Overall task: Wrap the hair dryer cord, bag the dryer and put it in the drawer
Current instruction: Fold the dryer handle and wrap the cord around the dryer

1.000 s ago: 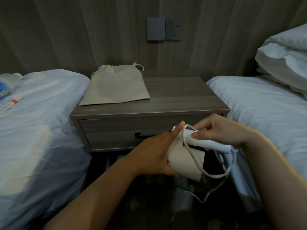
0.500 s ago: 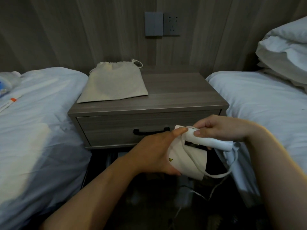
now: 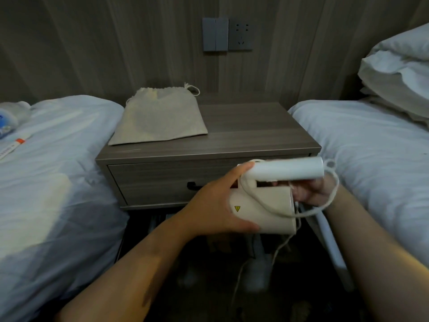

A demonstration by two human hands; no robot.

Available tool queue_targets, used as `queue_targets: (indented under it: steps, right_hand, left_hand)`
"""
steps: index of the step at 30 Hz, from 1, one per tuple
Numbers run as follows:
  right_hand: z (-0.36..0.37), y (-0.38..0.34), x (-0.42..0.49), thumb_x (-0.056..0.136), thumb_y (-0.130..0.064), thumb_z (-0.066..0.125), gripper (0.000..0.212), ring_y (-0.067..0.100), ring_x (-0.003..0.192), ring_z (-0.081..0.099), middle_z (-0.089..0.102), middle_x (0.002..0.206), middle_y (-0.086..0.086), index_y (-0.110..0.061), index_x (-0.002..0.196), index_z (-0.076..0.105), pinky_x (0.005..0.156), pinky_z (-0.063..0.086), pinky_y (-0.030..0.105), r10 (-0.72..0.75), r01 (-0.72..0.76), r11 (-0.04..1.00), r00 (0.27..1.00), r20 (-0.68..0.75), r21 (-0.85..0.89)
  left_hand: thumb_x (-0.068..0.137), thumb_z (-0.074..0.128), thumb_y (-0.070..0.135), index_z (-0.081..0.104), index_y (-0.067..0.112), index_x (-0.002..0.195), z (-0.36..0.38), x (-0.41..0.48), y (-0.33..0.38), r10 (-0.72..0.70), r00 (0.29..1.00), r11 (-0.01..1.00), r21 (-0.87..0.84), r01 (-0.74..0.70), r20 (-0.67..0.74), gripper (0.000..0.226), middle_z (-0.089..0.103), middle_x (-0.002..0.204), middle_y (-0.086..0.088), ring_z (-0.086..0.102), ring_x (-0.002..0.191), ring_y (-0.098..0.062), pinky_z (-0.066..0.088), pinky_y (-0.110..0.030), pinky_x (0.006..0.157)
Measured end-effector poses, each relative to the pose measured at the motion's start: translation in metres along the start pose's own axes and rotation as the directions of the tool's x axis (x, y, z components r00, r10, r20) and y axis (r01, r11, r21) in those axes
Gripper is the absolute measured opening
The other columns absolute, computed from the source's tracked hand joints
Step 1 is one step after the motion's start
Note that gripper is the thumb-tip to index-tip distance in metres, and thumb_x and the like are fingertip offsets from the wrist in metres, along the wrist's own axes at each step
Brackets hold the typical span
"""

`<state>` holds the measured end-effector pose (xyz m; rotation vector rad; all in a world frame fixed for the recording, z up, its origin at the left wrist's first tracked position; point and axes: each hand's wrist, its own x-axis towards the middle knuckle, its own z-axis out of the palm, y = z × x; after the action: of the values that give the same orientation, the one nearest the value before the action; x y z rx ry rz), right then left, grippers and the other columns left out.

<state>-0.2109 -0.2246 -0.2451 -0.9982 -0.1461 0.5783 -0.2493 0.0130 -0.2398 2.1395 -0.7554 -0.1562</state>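
A white folded hair dryer [image 3: 267,205] is held in front of the nightstand, handle lying over its body. My left hand [image 3: 218,205] grips the dryer's body from the left, thumb under it. My right hand [image 3: 311,192] is mostly hidden behind the dryer and pinches the white cord [image 3: 329,201], which loops around the dryer and trails down to the floor. A beige drawstring bag [image 3: 160,119] lies flat on the nightstand's top. The drawer [image 3: 162,182] below is closed; its dark handle is partly hidden by my left hand.
The wooden nightstand [image 3: 255,133] stands between two white beds [image 3: 58,170] [image 3: 371,147]. Pillows [image 3: 399,73] are stacked at the right. A tube [image 3: 14,145] and a bottle [image 3: 9,117] lie on the left bed. A switch and socket [image 3: 227,34] are on the wall.
My right hand has gone from on top of the handle to behind and under the dryer, carrying the cord around it. The dryer rose slightly and its handle now shows bare.
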Motion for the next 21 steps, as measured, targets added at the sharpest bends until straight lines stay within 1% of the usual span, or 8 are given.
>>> queue_targets:
  steps: [1, 3, 5, 6, 9, 13, 16, 21]
  right_hand:
    - [0.006, 0.003, 0.0, 0.071, -0.004, 0.076, 0.049, 0.03, 0.073, 0.068, 0.068, 0.086, 0.024, 0.009, 0.115, 0.059, 0.061, 0.058, 0.029, -0.048, 0.048, 0.999, 0.999, 0.008, -0.019]
    - [0.022, 0.007, 0.003, 0.083, -0.003, 0.064, 0.022, 0.02, 0.063, 0.067, 0.07, 0.078, 0.016, 0.005, 0.104, 0.064, 0.051, 0.053, 0.021, -0.173, 0.146, 0.963, 0.979, -0.107, -0.225]
    - [0.035, 0.011, 0.007, 0.082, -0.011, 0.063, 0.022, 0.02, 0.069, 0.069, 0.073, 0.083, 0.013, -0.002, 0.102, 0.068, 0.056, 0.055, 0.024, -0.231, 0.189, 0.918, 0.97, -0.082, -0.349]
    - [0.036, 0.014, 0.011, 0.075, -0.011, 0.068, 0.022, 0.018, 0.06, 0.065, 0.071, 0.074, 0.01, -0.006, 0.096, 0.071, 0.051, 0.051, 0.023, -0.25, 0.199, 0.892, 0.965, -0.076, -0.405]
    - [0.041, 0.021, 0.017, 0.083, 0.001, 0.049, 0.018, 0.009, 0.034, 0.032, 0.046, 0.044, 0.003, -0.001, 0.089, 0.065, 0.038, 0.022, 0.017, -0.271, 0.136, 0.801, 0.95, -0.152, -0.583]
    - [0.048, 0.016, 0.012, 0.093, 0.005, 0.04, 0.03, 0.009, 0.029, 0.03, 0.052, 0.052, 0.011, -0.004, 0.07, 0.058, 0.035, 0.022, 0.02, -0.242, 0.011, 0.665, 0.949, -0.202, -0.747]
    - [0.052, 0.011, 0.008, 0.097, -0.008, 0.043, 0.028, 0.007, 0.029, 0.034, 0.055, 0.051, 0.005, -0.007, 0.081, 0.066, 0.033, 0.026, 0.016, -0.224, -0.073, 0.585, 0.942, -0.248, -0.808]
    - [0.069, 0.009, 0.007, 0.094, -0.012, 0.048, 0.039, 0.002, 0.038, 0.047, 0.056, 0.045, -0.006, -0.021, 0.056, 0.057, 0.048, 0.038, 0.013, -0.207, -0.188, 0.146, 0.954, -0.216, -0.971]
  left_hand:
    - [0.056, 0.084, 0.037, 0.017, 0.068, 0.127, -0.001, 0.001, 0.0, -0.012, 1.0, 0.996, -0.086, 0.01, -0.024, 0.103, 0.043, 0.128, 0.029, 0.048, 0.117, 0.003, 0.048, -0.03, 0.096]
    - [0.052, 0.084, 0.035, 0.022, 0.066, 0.127, -0.005, 0.003, 0.0, -0.033, 0.995, 0.976, -0.219, 0.012, -0.093, 0.102, 0.047, 0.124, 0.032, 0.05, 0.116, 0.007, 0.049, -0.027, 0.094]
    - [0.046, 0.083, 0.039, 0.023, 0.062, 0.127, -0.008, 0.007, -0.002, -0.078, 0.982, 0.955, -0.296, 0.023, -0.175, 0.103, 0.055, 0.12, 0.024, 0.056, 0.112, 0.002, 0.05, -0.029, 0.094]
    - [0.044, 0.082, 0.041, 0.024, 0.06, 0.128, -0.01, 0.008, -0.003, -0.103, 0.972, 0.949, -0.314, 0.031, -0.213, 0.104, 0.058, 0.117, 0.019, 0.059, 0.109, -0.001, 0.05, -0.031, 0.094]
    - [0.046, 0.085, 0.042, 0.021, 0.053, 0.137, -0.018, 0.009, -0.005, -0.177, 0.938, 0.954, -0.287, 0.088, -0.299, 0.112, 0.065, 0.107, 0.011, 0.062, 0.099, -0.003, 0.05, -0.029, 0.091]
    - [0.058, 0.085, 0.035, 0.012, 0.049, 0.142, -0.031, 0.007, -0.004, -0.212, 0.897, 0.973, -0.172, 0.156, -0.389, 0.113, 0.054, 0.118, 0.007, 0.055, 0.103, -0.011, 0.047, -0.03, 0.089]
    - [0.059, 0.084, 0.037, 0.014, 0.05, 0.141, -0.043, 0.006, -0.008, -0.208, 0.875, 0.978, -0.112, 0.176, -0.438, 0.108, 0.048, 0.127, 0.008, 0.05, 0.108, -0.013, 0.045, -0.031, 0.091]
    - [0.057, 0.082, 0.044, 0.008, 0.049, 0.142, -0.041, 0.008, -0.008, -0.179, 0.882, 0.983, -0.034, 0.183, -0.437, 0.112, 0.042, 0.139, 0.008, 0.047, 0.117, -0.016, 0.044, -0.043, 0.1]
